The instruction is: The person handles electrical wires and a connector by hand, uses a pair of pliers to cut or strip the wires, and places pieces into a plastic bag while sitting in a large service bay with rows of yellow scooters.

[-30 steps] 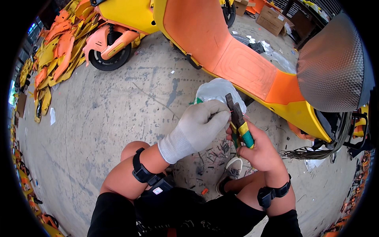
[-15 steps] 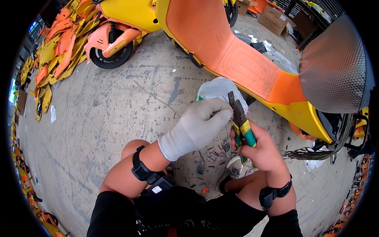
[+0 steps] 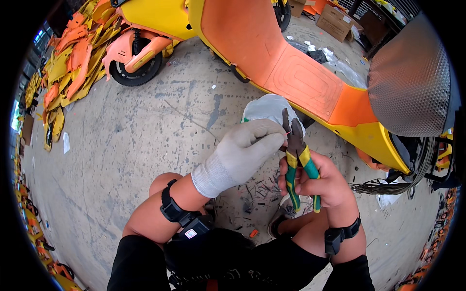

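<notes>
In a pale grey knitted glove, my left hand (image 3: 242, 150) pinches a thin reddish wire (image 3: 288, 133) between thumb and forefinger. Most of that wire is hidden by the fingers. Bare, my right hand (image 3: 330, 182) grips pliers (image 3: 295, 140) with green and yellow handles. Their dark jaws point away from me, parted, right beside the wire and my left fingertips. Whether the jaws touch the wire I cannot tell. Just beyond the hands lies a whitish plastic bag (image 3: 267, 106) with some green at its left edge, close against the scooter.
An orange and yellow scooter (image 3: 310, 82) stands across the far side, with a bundle of cables (image 3: 388, 186) hanging at its right end. Orange and yellow panels (image 3: 73, 63) are heaped far left. Short dark scraps (image 3: 250, 199) litter the concrete floor. Cardboard boxes (image 3: 335, 22) sit far right.
The pliers' handles have spread apart and their jaws have parted. The pliers have turned slightly more upright in my right hand. My left hand has barely moved and keeps its pinch.
</notes>
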`<state>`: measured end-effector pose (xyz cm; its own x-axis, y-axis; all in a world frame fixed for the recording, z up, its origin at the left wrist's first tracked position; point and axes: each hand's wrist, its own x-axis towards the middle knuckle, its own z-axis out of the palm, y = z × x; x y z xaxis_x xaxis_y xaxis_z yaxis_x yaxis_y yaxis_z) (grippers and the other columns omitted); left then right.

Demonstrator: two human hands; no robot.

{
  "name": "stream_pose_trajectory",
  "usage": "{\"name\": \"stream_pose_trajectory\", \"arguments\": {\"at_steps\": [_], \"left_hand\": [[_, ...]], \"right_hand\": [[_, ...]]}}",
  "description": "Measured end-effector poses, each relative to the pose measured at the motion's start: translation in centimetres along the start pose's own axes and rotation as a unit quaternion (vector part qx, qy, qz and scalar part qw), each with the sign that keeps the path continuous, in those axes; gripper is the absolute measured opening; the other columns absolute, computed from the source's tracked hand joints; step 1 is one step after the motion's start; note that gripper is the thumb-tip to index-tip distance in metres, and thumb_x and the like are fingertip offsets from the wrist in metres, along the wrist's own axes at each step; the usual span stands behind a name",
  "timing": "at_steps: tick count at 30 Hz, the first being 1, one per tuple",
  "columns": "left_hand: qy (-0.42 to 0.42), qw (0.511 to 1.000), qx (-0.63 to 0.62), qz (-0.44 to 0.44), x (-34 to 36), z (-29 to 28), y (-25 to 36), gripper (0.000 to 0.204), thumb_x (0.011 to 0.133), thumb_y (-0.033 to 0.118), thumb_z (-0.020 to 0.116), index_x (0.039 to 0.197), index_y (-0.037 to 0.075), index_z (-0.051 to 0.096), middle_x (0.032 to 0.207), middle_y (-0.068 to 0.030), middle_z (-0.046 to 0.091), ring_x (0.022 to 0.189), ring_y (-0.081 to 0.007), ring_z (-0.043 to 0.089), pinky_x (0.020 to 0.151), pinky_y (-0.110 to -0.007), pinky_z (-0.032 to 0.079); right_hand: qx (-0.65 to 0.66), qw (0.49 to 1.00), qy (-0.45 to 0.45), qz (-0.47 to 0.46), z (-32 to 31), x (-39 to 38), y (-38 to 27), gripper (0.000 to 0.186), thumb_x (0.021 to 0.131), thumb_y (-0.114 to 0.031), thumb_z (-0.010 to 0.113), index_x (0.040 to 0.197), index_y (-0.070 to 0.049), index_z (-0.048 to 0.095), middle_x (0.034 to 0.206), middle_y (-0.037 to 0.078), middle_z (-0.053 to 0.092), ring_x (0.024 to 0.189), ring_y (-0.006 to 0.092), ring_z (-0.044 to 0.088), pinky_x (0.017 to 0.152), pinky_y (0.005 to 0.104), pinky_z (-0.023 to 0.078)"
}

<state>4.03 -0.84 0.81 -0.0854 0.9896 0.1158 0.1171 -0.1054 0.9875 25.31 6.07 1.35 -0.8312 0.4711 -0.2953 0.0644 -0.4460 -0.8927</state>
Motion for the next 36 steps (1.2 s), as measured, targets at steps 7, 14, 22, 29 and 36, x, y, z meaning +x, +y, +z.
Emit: {"name": "stream_pose_trajectory", "arguments": {"at_steps": [7, 14, 22, 29, 36], "left_hand": [[0.055, 0.998, -0.001, -0.036, 0.2, -0.2, -0.6, 0.023, 0.099, 0.018, 0.056, 0.104, -0.001, 0.068, 0.091, -0.0068, 0.068, 0.086, -0.0146, 0.063, 0.08, -0.029, 0.051], [0.051, 0.99, -0.05, -0.118, 0.4, -0.6, -0.3, 0.019, 0.099, 0.018, 0.056, 0.105, 0.005, 0.068, 0.074, 0.0062, 0.051, 0.06, -0.0028, 0.039, 0.054, -0.02, 0.033], [-0.047, 0.987, 0.062, -0.14, 0.3, 0.0, 0.0, 0.023, 0.097, 0.021, 0.059, 0.104, 0.001, 0.069, 0.082, -0.0083, 0.065, 0.078, -0.0144, 0.061, 0.076, -0.031, 0.05], [-0.093, 0.986, 0.101, -0.094, 0.3, 0.2, -0.9, 0.025, 0.096, 0.023, 0.06, 0.105, 0.001, 0.068, 0.083, -0.0106, 0.066, 0.078, -0.0171, 0.062, 0.077, -0.032, 0.05], [-0.099, 0.978, -0.04, -0.178, 0.0, 0.3, -1.3, 0.025, 0.096, 0.024, 0.06, 0.102, 0.001, 0.069, 0.077, -0.0025, 0.06, 0.072, -0.0099, 0.054, 0.068, -0.027, 0.047]], "right_hand": [[0.056, 0.996, 0.014, -0.074, 0.5, 0.5, -0.1, 0.068, 0.079, 0.005, 0.058, 0.145, -0.001, 0.04, 0.127, 0.013, 0.055, 0.109, 0.0274, 0.062, 0.093, 0.0393, 0.052], [0.029, 0.964, 0.18, -0.193, -1.6, 1.7, 1.1, 0.031, 0.092, -0.015, 0.067, 0.118, -0.003, 0.054, 0.098, 0.005, 0.057, 0.087, 0.0173, 0.057, 0.077, 0.0338, 0.049], [-0.327, 0.879, 0.251, -0.238, 0.6, 1.8, 0.4, 0.019, 0.09, -0.008, 0.072, 0.106, -0.003, 0.065, 0.101, 0.004, 0.065, 0.081, 0.0113, 0.057, 0.074, 0.0259, 0.047], [-0.408, 0.863, 0.212, -0.21, 0.6, 2.1, 0.5, 0.016, 0.087, -0.008, 0.073, 0.098, -0.001, 0.064, 0.091, 0.012, 0.068, 0.079, 0.0236, 0.067, 0.074, 0.0315, 0.053], [-0.387, 0.879, 0.193, -0.2, 0.2, 2.2, 1.0, 0.014, 0.084, -0.005, 0.068, 0.096, 0.001, 0.064, 0.084, 0.011, 0.069, 0.075, 0.0212, 0.069, 0.071, 0.0311, 0.053]]}}
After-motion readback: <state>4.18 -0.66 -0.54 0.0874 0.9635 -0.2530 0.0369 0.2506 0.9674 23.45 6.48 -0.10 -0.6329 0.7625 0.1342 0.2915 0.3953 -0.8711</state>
